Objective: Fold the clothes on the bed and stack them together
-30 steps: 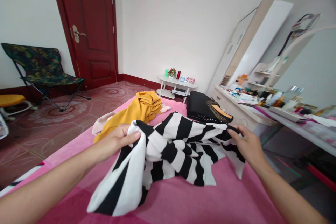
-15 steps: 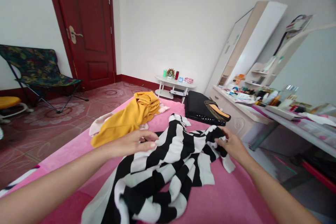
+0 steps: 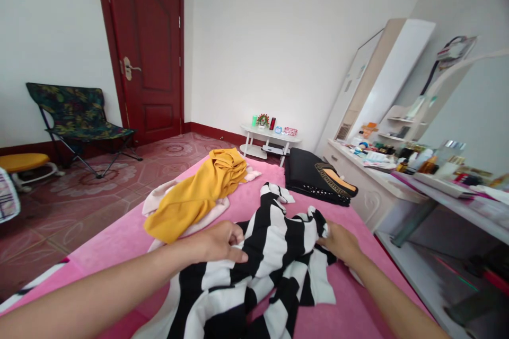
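A black-and-white striped garment (image 3: 270,254) lies crumpled on the pink bed (image 3: 119,243) in front of me. My left hand (image 3: 218,241) rests on its left side with the fingers curled into the cloth. My right hand (image 3: 338,241) is closed on the garment's right edge. A yellow garment (image 3: 199,190) lies just beyond my left hand, on top of a pale pink one (image 3: 157,198). A folded black garment with gold trim (image 3: 318,175) sits at the far right of the bed.
A white dresser (image 3: 397,180) crowded with bottles and a mirror runs along the right. A small white table (image 3: 270,137) stands by the far wall. A red door (image 3: 151,47), a folding chair (image 3: 79,122) and a yellow stool (image 3: 22,161) are at the left.
The striped garment went from lifted and spread between my hands down onto the bed. Both hands came closer together and lower, and my view rose a little.
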Available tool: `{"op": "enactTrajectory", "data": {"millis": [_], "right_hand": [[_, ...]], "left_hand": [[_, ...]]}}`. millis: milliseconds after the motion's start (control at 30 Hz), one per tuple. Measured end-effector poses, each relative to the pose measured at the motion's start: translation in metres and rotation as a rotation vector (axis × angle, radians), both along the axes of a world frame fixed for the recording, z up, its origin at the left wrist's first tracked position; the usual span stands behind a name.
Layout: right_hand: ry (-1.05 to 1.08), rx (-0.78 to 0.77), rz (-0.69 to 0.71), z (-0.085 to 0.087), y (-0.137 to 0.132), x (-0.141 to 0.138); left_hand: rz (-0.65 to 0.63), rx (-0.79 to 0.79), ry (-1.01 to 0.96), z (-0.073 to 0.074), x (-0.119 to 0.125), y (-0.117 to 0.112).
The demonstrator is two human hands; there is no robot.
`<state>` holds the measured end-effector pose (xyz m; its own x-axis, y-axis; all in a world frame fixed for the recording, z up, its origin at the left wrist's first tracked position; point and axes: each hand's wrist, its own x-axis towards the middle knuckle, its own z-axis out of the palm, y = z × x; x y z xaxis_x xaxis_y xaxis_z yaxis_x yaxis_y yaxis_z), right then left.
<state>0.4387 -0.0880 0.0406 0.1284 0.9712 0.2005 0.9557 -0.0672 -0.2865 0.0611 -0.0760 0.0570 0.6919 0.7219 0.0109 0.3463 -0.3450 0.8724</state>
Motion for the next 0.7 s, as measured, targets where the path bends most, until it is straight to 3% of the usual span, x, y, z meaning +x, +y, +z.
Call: {"op": "enactTrajectory", "data": {"millis": [67,133,233,300,333,367,433,500,533,600,700], "right_hand": [[0.086,-0.087,-0.020,0.015,-0.005,0.010],[0.157,-0.008,-0.128,0.041,-0.011,0.018],[0.182,0.456,-0.282,0.089,-0.022,0.017],[0.188,0.785,-0.243,0.111,-0.032,0.007],[0.191,0.819,-0.197,0.116,-0.039,0.002],[0.198,0.730,-0.140,0.116,-0.047,-0.002],[0.228,0.272,0.000,0.107,-0.062,-0.004],[0.272,-0.213,0.149,0.092,-0.076,0.000],[0.294,-0.357,0.198,0.084,-0.081,0.003],[0.311,-0.423,0.216,0.070,-0.083,0.008],[0.231,-0.271,0.207,0.051,-0.069,0.005]], "left_hand": [[0.041,0.026,-0.106,0.029,-0.007,0.009],[0.197,0.153,-0.229,0.067,-0.016,0.021],[0.468,0.519,-0.439,0.127,-0.026,0.035],[0.607,0.769,-0.554,0.152,-0.031,0.039],[0.659,0.828,-0.579,0.157,-0.034,0.038],[0.679,0.825,-0.563,0.157,-0.037,0.037],[0.553,0.666,-0.374,0.141,-0.046,0.030],[0.246,0.433,-0.036,0.113,-0.058,0.017],[0.087,0.330,0.129,0.097,-0.064,0.009],[-0.123,0.191,0.358,0.067,-0.075,-0.009],[-0.172,0.243,0.507,0.035,-0.082,-0.032]]}}
